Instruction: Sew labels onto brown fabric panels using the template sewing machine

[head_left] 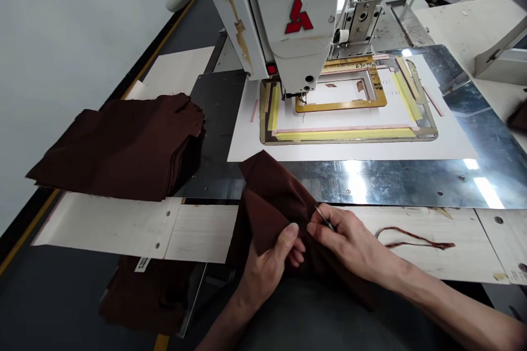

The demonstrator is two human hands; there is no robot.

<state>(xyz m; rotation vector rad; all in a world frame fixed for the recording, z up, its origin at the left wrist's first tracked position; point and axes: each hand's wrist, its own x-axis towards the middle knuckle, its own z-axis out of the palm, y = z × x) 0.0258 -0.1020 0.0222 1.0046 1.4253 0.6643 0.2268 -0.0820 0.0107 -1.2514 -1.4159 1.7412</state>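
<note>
My left hand (265,269) is closed on a piece of dark brown fabric (284,189), thumb on top, near the table's front edge. The cloth is folded and creased, its upper corner resting on the metal plate and its lower part hanging toward my lap. My right hand (343,236) is closed around small thread snips (325,218); only a thin metal tip shows, pointing up-left against the fabric's edge. The rest of the snips is hidden in my fingers. The fingertips of both hands are close together at the cloth.
A white sewing machine head (294,16) stands over a clamp frame (341,107) with yellow tape on a white sheet. Stacked brown fabric (119,145) lies at left, with more brown fabric (144,296) below the table. A brown cord (415,238) lies at right.
</note>
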